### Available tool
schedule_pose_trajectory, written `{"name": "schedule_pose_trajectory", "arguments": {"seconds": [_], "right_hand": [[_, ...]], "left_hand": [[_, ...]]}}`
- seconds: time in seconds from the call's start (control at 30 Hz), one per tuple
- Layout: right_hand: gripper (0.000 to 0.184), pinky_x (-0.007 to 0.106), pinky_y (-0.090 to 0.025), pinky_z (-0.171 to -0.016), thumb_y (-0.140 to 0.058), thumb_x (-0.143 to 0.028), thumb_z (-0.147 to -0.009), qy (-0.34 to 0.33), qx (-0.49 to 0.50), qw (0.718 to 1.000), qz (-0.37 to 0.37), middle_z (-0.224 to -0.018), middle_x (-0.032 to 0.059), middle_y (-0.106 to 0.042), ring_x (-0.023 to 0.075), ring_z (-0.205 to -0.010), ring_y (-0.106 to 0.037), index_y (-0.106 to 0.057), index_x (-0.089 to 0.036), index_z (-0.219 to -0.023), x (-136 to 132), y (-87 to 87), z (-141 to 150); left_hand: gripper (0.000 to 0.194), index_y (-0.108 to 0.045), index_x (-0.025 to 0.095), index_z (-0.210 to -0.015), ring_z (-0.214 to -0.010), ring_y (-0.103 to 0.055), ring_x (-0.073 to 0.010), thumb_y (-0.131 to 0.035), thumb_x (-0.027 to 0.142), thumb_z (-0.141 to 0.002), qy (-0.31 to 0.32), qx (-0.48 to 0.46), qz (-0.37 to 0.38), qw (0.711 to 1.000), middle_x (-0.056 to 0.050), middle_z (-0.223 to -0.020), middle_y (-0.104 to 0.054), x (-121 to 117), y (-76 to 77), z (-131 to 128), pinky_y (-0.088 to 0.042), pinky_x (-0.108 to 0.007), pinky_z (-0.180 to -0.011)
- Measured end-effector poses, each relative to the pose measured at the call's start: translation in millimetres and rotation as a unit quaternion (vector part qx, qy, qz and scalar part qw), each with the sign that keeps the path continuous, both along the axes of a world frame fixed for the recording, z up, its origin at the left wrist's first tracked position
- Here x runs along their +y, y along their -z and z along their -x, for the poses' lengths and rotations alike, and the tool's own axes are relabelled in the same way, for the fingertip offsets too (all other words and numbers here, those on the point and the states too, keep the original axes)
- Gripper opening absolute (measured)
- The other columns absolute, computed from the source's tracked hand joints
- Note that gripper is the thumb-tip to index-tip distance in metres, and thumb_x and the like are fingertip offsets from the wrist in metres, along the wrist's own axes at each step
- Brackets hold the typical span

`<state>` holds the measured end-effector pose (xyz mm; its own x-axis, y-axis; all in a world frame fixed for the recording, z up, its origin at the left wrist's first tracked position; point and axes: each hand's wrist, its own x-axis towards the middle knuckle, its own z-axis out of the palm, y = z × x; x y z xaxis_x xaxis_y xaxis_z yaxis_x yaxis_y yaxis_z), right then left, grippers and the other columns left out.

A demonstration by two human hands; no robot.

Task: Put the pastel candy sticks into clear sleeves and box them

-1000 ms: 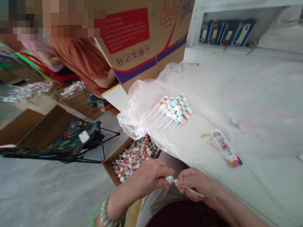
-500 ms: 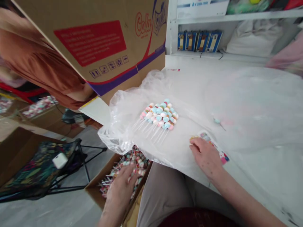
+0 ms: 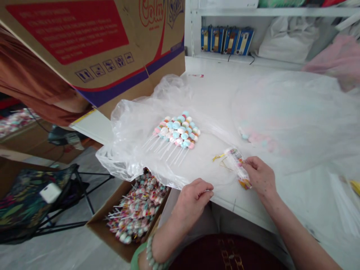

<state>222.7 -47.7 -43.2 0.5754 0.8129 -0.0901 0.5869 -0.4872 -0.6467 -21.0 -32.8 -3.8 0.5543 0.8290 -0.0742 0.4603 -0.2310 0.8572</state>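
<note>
Two bare hands sit at the near edge of a white table point(image 3: 247, 212), w/ a bead bracelet point(image 3: 150, 253) and a green band on the left wrist. The right hand point(image 3: 260, 176) has its fingertips point(image 3: 247, 163) closed on a narrow printed pkg strip point(image 3: 237, 168), which lies on the table, gripped at its right edge. Just left of the strip are thin gold wires point(image 3: 223, 162). The left hand point(image 3: 194, 200) is relaxed, fingers loosely curled, nothing visible in it, and rests at the near edge of a clear plastic sheet point(image 3: 135, 150).

Far of the hands, a tidy pile of pastel lollipops point(image 3: 176, 129) lies on the plastic, sticks pointing near and left. Below the table edge on the left, an open carton point(image 3: 112, 228) is heaped w/ more lollipops point(image 3: 135, 213). A big tilted cardboard box point(image 3: 84, 48) looms at far left, and a rust sleeve point(image 3: 28, 86) of another person shows beside it. A folding chair point(image 3: 28, 204) stands left on the floor. Far right, blue boxes point(image 3: 226, 40) sit on a white shelf point(image 3: 270, 11).
</note>
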Motion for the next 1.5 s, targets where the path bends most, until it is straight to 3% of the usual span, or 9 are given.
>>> {"name": "schedule_pose_trajectory", "arguments": {"seconds": [0.17,0.4,0.57,0.67,0.77,0.97,1.17,1.33,1.5], "right_hand": [[0.028,0.031,-0.04,-0.075,-0.053,-0.042,-0.077,0.019,0.031,0.986,-0.16,-0.084,0.0045,-0.066,0.0205,-0.082,-0.058,-0.07,-0.019,-0.079,-4.0,-0.4,-5.5],[0.021,0.029,-0.04,-0.065,-0.052,-0.038,-0.079,0.042,0.082,0.984,-0.155,-0.071,0.0003,-0.061,0.0173,-0.068,-0.054,-0.064,-0.02,-0.079,-2.7,-4.2,-12.4],[0.015,0.028,-0.041,-0.068,-0.057,-0.034,-0.079,-0.006,0.108,0.963,-0.248,-0.08,0.0013,-0.059,0.0171,-0.077,-0.054,-0.061,-0.02,-0.077,-10.2,-31.9,1.8],[0.017,0.025,-0.037,-0.056,-0.055,-0.035,-0.083,-0.085,0.244,0.951,-0.171,-0.063,-0.0027,-0.052,0.0136,-0.06,-0.048,-0.059,-0.021,-0.075,-11.7,-50.0,30.8],[0.017,0.025,-0.037,-0.056,-0.054,-0.033,-0.083,-0.182,0.279,0.936,-0.116,-0.063,-0.0021,-0.053,0.0137,-0.061,-0.048,-0.058,-0.021,-0.072,-3.6,-55.1,64.8],[0.019,0.026,-0.036,-0.057,-0.051,-0.033,-0.082,-0.264,0.203,0.941,-0.057,-0.059,-0.0025,-0.053,0.014,-0.059,-0.048,-0.058,-0.021,-0.069,34.6,-48.5,117.3],[0.019,0.024,-0.033,-0.049,-0.051,-0.035,-0.078,-0.222,0.292,0.927,-0.077,-0.058,-0.003,-0.051,0.0116,-0.05,-0.044,-0.057,-0.02,-0.068,89.8,-51.2,153.5],[0.033,0.026,-0.036,-0.059,-0.043,-0.04,-0.086,-0.239,0.041,0.966,-0.093,-0.061,0.0014,-0.061,0.0155,-0.062,-0.055,-0.064,-0.021,-0.069,126.5,-69.5,176.0],[0.05,0.031,-0.039,-0.064,-0.033,-0.048,-0.091,-0.244,-0.195,0.95,-0.013,-0.077,0.0155,-0.07,0.0233,-0.075,-0.064,-0.07,-0.016,-0.08,145.3,-80.6,194.1]], "left_hand": [[0.017,-0.071,0.018,-0.079,-0.074,-0.058,-0.0157,-0.054,0.022,-0.078,0.001,-0.028,0.084,0.996,-0.003,-0.075,-0.065,0.6,-4.2,-23.1,-0.043,-0.026,-0.069],[0.015,-0.071,0.016,-0.075,-0.063,-0.051,-0.0122,-0.056,0.02,-0.073,0.004,-0.085,0.191,0.978,-0.001,-0.067,-0.061,0.8,7.0,-45.8,-0.04,-0.024,-0.061],[0.031,-0.069,0.014,-0.093,-0.06,-0.05,-0.0106,-0.068,0.031,-0.068,-0.113,-0.187,0.324,0.921,-0.003,-0.078,-0.062,2.7,8.3,-51.1,-0.04,-0.023,-0.056],[0.055,-0.065,0.017,-0.11,-0.073,-0.056,-0.0133,-0.078,0.035,-0.06,-0.122,-0.294,0.378,0.869,-0.007,-0.099,-0.062,4.8,2.8,-47.3,-0.044,-0.025,-0.063],[0.047,-0.068,0.015,-0.103,-0.075,-0.057,-0.0135,-0.078,0.036,-0.062,-0.093,-0.394,0.428,0.808,-0.006,-0.091,-0.065,6.4,1.4,-38.2,-0.043,-0.025,-0.07],[0.029,-0.07,0.01,-0.069,-0.057,-0.05,-0.0099,-0.078,0.037,-0.064,-0.299,-0.412,0.338,0.792,-0.003,-0.061,-0.061,13.5,8.6,-1.7,-0.039,-0.024,-0.061],[0.033,-0.066,0.011,-0.061,-0.054,-0.051,-0.011,-0.074,0.042,-0.066,-0.35,-0.384,0.277,0.809,-0.005,-0.057,-0.063,24.3,9.0,45.9,-0.039,-0.023,-0.058],[0.029,-0.067,0.013,-0.068,-0.057,-0.055,-0.0119,-0.078,0.039,-0.062,-0.386,-0.428,0.294,0.762,-0.003,-0.063,-0.066,22.2,10.0,59.0,-0.043,-0.024,-0.063],[0.033,-0.068,0.016,-0.084,-0.061,-0.058,-0.0129,-0.075,0.042,-0.065,-0.419,-0.449,0.294,0.732,-0.001,-0.072,-0.069,18.6,9.0,56.1,-0.045,-0.024,-0.063]]}}
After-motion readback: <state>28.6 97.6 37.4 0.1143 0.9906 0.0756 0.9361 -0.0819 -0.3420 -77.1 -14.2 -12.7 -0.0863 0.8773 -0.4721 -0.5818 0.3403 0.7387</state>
